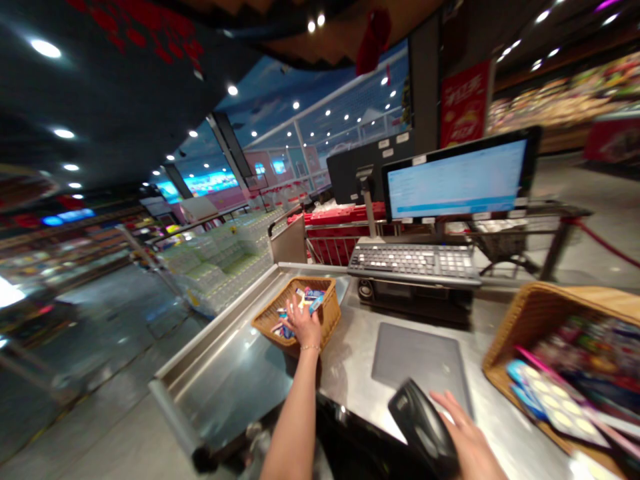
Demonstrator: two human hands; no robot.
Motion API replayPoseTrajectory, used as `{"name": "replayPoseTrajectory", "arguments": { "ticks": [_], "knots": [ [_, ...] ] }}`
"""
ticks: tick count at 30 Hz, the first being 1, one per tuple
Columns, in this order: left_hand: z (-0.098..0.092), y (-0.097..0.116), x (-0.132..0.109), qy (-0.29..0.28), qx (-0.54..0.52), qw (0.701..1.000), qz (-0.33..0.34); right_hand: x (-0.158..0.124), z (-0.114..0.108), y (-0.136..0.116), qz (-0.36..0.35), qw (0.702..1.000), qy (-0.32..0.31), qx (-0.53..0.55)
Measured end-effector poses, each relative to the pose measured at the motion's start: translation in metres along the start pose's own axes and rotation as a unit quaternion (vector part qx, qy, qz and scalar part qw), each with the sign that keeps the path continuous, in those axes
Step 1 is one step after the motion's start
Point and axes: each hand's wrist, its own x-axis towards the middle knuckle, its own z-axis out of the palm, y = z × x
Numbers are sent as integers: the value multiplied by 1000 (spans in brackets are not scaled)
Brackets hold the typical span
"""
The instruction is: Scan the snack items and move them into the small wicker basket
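Observation:
My left hand (303, 320) reaches into a small wicker basket (270, 315) of colourful packets on the steel checkout counter, fingers curled among the packets and seemingly pinching a blue one (317, 303). My right hand (463, 433) rests low on the counter, fingers stretched out flat beside a black handheld barcode scanner (423, 427) and touching it. A grey scanner pad (419, 360) lies just beyond that hand.
A keyboard (413, 261) and a lit monitor (457, 179) stand behind the pad. A larger wicker basket (525, 320) of packaged goods sits at the right. The steel counter (235, 373) runs left to a raised rim; red shopping baskets (340, 230) and stacked water bottles (215, 267) lie beyond.

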Motion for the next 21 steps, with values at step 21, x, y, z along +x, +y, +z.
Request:
{"name": "replayPoseTrajectory", "arguments": {
  "ticks": [21],
  "knots": [
    [4, 22, -11, -14, -12, 999, 30, -3, -10, -8, 17, 1000, 5, 10]
  ]
}}
